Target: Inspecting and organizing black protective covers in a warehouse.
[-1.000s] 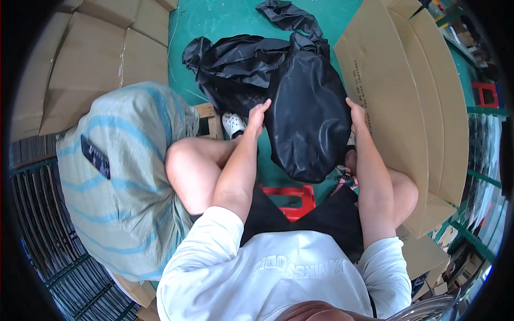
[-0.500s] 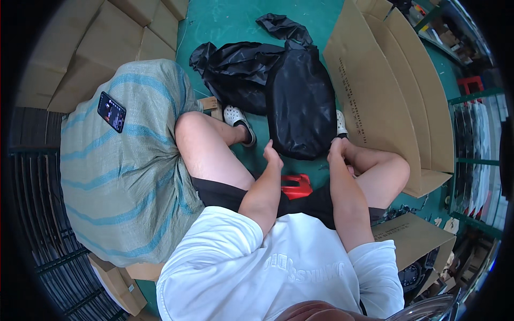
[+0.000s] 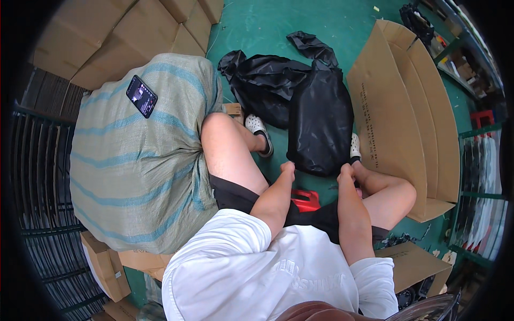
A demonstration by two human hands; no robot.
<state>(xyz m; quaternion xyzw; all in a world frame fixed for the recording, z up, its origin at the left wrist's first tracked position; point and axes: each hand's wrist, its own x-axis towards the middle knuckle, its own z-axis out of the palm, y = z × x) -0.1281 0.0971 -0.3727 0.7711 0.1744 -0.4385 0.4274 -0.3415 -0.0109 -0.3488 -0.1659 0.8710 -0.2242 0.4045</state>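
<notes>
A full black plastic bag [image 3: 321,117] lies on the floor between my feet, its smooth near end toward me. My left hand [image 3: 288,169] is closed at the bag's near left corner. At the near right corner my right hand [image 3: 346,172] is closed on the plastic too. My fingertips are mostly hidden under the hands. Slack black plastic [image 3: 262,80] spreads to the far left of the bag, and another crumpled piece [image 3: 313,45] lies beyond it. What fills the bag cannot be seen.
A large woven sack [image 3: 139,176] with blue stripes stands at my left, a phone [image 3: 142,96] on top. An upright open carton [image 3: 396,123] is on the right. Between my thighs sits a red plastic object [image 3: 305,201]. Stacked cartons [image 3: 123,37] rise at the far left; shelving [image 3: 482,195] flanks the right.
The whole view has shifted, so the sack, bag and carton appear further right. My left hand has closed at the bag's corner, its thumb no longer raised. The right hand stays at its corner.
</notes>
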